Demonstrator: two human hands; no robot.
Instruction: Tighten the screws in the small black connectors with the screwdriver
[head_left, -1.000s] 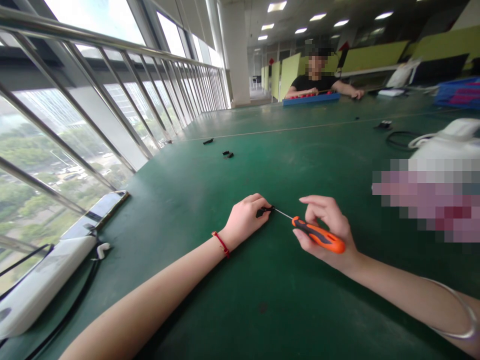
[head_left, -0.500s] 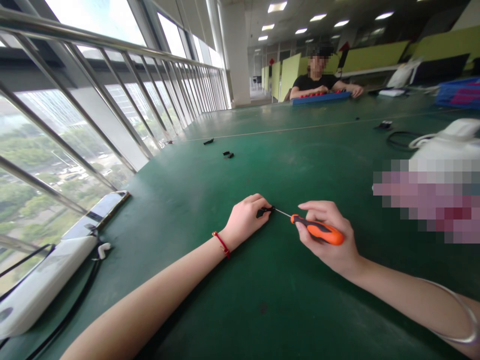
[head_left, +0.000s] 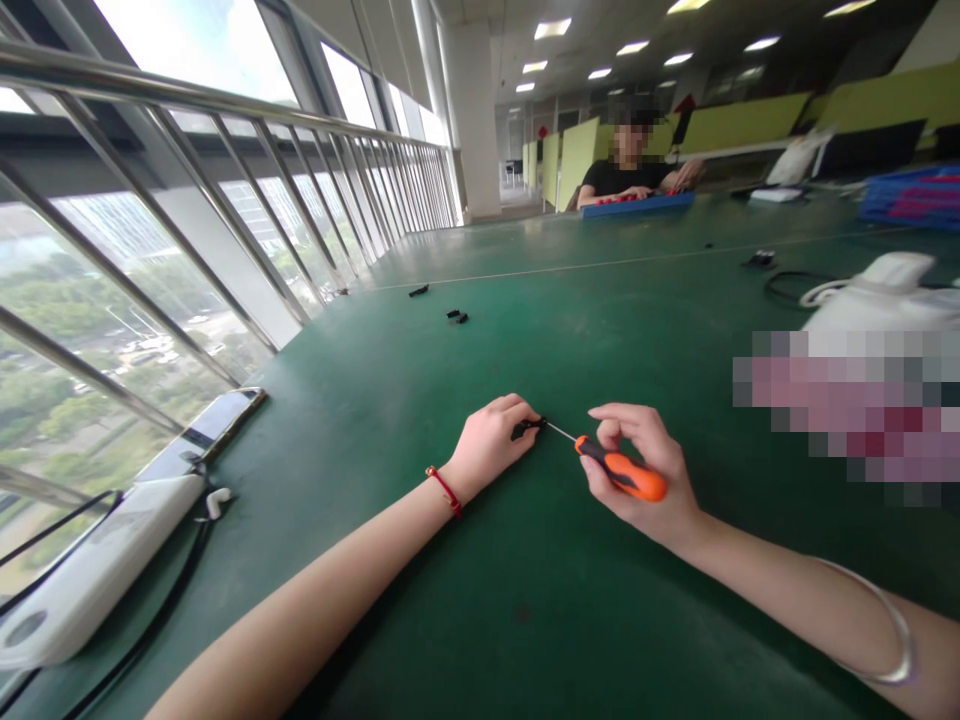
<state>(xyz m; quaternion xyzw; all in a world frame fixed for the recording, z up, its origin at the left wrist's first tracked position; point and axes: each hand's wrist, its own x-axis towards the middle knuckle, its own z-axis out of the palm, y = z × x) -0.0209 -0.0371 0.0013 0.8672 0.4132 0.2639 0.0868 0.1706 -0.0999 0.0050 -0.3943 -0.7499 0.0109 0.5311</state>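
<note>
No text, label, brand or number can be read. The screwdriver, toward four o'clock, shows no legible lettering; the red diamond, just past twelve, is too small to read.

Am counting: one bare left hand, one bare right hand, one orange-and-black screwdriver, one small black held part. One glossy phone is lying at the left edge of the green worktop.

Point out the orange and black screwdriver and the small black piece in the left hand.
Orange and black screwdriver (head_left: 625,473): head view, middle of the handle.
Small black piece (head_left: 530,424): head view, its visible middle.
</note>
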